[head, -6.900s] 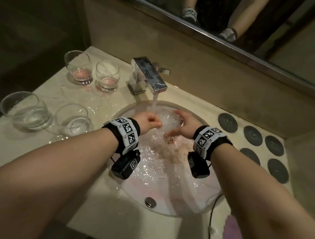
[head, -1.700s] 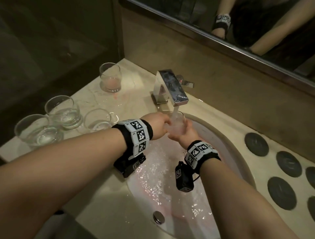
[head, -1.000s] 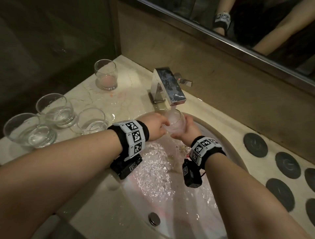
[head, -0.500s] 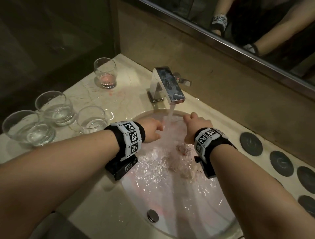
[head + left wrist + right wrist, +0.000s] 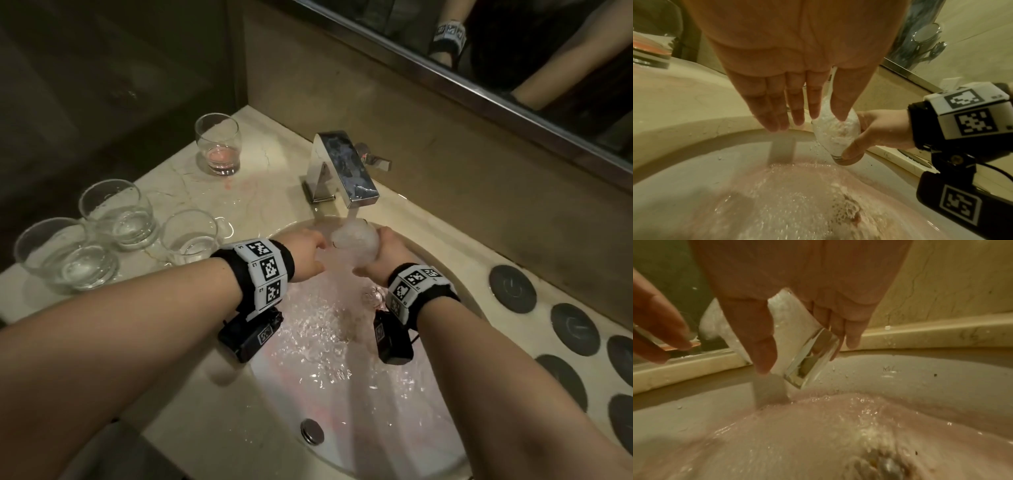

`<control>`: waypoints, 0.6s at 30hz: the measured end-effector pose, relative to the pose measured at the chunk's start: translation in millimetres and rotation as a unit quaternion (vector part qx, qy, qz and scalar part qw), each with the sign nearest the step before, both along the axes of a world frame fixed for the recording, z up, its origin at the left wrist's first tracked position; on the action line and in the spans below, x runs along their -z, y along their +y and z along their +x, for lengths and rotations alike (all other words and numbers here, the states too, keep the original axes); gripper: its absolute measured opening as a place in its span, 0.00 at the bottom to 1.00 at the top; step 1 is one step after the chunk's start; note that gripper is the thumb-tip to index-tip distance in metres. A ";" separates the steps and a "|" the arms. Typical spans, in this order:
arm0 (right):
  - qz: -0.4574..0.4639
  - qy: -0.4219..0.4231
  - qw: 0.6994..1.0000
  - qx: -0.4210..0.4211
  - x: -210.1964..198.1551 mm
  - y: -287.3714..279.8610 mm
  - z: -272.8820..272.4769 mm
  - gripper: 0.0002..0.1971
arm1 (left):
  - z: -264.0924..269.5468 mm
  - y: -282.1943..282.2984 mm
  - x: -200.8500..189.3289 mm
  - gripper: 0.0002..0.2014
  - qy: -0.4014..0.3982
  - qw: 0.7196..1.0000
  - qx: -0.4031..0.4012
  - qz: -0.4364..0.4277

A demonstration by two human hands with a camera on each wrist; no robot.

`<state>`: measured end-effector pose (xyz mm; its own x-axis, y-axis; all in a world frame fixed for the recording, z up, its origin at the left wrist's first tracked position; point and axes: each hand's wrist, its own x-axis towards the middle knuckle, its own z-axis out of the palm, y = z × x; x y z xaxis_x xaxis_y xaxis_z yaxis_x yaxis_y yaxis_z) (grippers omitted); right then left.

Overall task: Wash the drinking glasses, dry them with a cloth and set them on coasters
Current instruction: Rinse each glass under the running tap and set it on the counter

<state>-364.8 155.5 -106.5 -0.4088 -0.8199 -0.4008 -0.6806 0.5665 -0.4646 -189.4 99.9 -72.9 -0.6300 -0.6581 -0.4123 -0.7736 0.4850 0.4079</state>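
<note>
While hands [image 5: 346, 255] rinse glass [image 5: 356, 240] (no label).

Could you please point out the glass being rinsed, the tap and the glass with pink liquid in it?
glass being rinsed [image 5: 356, 245], head view, on its foaming side wall.
tap [image 5: 346, 168], head view, on the flat top of the spout.
glass with pink liquid [image 5: 218, 145], head view, on its clear side wall.

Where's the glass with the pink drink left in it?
In the head view, the pink-tinged glass stands at the counter's back left corner, left of the tap.
</note>
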 end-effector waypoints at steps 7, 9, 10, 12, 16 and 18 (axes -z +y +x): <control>-0.042 -0.030 0.999 -0.005 5.7 -1.2 -2.7 0.42 | 0.6 -0.4 3.2 0.24 -0.014 1.000 -0.008 0.004; -0.052 -0.036 0.998 -0.010 5.8 -1.7 -4.2 0.40 | 0.0 -1.3 3.4 0.24 -0.017 1.000 -0.008 0.007; -0.055 -0.039 0.998 -0.013 6.1 -2.0 -5.1 0.39 | -0.4 -1.8 2.9 0.24 -0.018 1.000 -0.009 0.007; -0.062 -0.044 0.997 -0.017 7.7 -2.6 -6.4 0.39 | -1.4 -2.4 1.9 0.24 -0.018 1.000 -0.007 0.004; -0.063 -0.021 0.997 -0.031 7.2 -3.6 -8.0 0.40 | -3.4 -2.2 0.0 0.23 -0.017 1.000 -0.002 0.002; -0.050 0.018 0.997 -0.055 1.3 -1.7 -10.7 0.42 | -4.4 -1.4 -0.6 0.23 -0.017 1.000 -0.001 0.004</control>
<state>-375.5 153.8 -107.8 -0.3268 -0.8956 -0.3019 -0.7539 0.4397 -0.4881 -193.8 98.5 -72.2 -0.6147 -0.6560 -0.4379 -0.7876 0.4807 0.3854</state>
